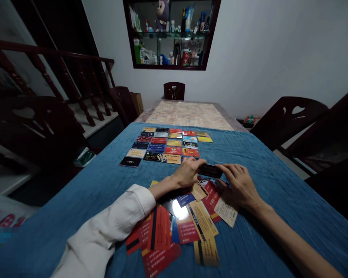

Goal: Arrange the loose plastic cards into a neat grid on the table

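Both hands meet over a blue cloth [263,181] on the table. My left hand [188,172] and my right hand [238,184] each pinch one end of a dark card [210,170], held level just above the cloth. Under my wrists lies a loose heap of cards [188,224], red, yellow, blue and white, overlapping each other. Beyond my hands, several rows of cards [166,146] lie side by side in a neat grid. My left arm wears a white sleeve; my right forearm is bare.
The far half of the table shows a pale patterned top [188,114]. Dark wooden chairs stand at the far end [174,90], at the left [37,127] and at the right [290,116]. A stair railing [60,73] runs on the left. A wall cabinet [171,34] holds bottles.
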Demonstrator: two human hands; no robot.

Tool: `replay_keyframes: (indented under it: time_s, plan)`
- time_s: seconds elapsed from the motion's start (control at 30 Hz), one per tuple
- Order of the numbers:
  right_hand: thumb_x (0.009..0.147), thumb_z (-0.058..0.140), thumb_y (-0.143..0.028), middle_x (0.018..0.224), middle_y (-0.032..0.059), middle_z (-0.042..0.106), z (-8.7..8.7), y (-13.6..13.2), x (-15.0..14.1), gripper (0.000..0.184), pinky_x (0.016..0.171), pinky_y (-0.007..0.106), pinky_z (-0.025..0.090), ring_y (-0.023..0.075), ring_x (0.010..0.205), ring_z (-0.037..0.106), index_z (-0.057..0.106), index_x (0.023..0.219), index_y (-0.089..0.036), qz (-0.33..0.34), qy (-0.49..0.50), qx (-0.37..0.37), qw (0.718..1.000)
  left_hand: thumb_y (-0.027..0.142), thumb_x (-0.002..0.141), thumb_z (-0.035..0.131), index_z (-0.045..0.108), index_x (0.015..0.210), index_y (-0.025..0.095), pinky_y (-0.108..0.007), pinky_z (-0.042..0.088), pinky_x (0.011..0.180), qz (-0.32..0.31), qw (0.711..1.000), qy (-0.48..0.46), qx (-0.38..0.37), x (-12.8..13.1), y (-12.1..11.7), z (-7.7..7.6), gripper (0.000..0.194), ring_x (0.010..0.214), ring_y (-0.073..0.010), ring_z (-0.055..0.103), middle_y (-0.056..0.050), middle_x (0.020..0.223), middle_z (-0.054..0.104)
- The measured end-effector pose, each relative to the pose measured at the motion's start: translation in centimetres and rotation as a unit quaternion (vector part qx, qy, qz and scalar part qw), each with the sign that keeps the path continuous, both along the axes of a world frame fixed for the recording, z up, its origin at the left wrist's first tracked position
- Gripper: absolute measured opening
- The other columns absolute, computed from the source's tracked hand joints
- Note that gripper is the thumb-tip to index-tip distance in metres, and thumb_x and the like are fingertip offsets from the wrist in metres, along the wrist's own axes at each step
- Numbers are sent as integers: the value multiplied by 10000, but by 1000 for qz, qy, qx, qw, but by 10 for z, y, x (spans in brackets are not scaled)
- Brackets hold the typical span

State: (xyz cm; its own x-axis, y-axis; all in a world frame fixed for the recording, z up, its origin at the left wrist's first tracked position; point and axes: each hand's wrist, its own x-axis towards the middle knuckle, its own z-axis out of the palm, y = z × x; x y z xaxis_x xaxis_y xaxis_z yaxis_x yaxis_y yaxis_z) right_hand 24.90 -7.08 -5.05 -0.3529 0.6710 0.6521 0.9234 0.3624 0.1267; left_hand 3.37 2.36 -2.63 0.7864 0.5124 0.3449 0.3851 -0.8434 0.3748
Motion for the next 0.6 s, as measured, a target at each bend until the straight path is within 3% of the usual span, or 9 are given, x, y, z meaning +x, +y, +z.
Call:
replay_keyframes:
  time_s: [0.4, 0.6]
  plan:
    - [923, 520, -268, 1133, 138, 574, 3, 8, -13, 417, 848, 442, 432, 296, 1011, 529, 518, 1337, -221, -37, -26, 38, 998, 37, 809, 473, 564, 1239, 160, -401, 452, 934, 14, 1000, -4, -1, -9, 3, 4, 456, 1020, -249, 580, -99, 1087, 668]
    - [928, 521, -257, 1134, 145, 560, 7, 17, -16, 439, 835, 438, 440, 299, 1011, 515, 508, 1364, -207, -17, -35, 31, 999, 68, 839, 476, 569, 1270, 160, -409, 445, 952, 23, 1000, -10, 2, -19, 8, 9, 450, 1052, -252, 575, -110, 1137, 670]
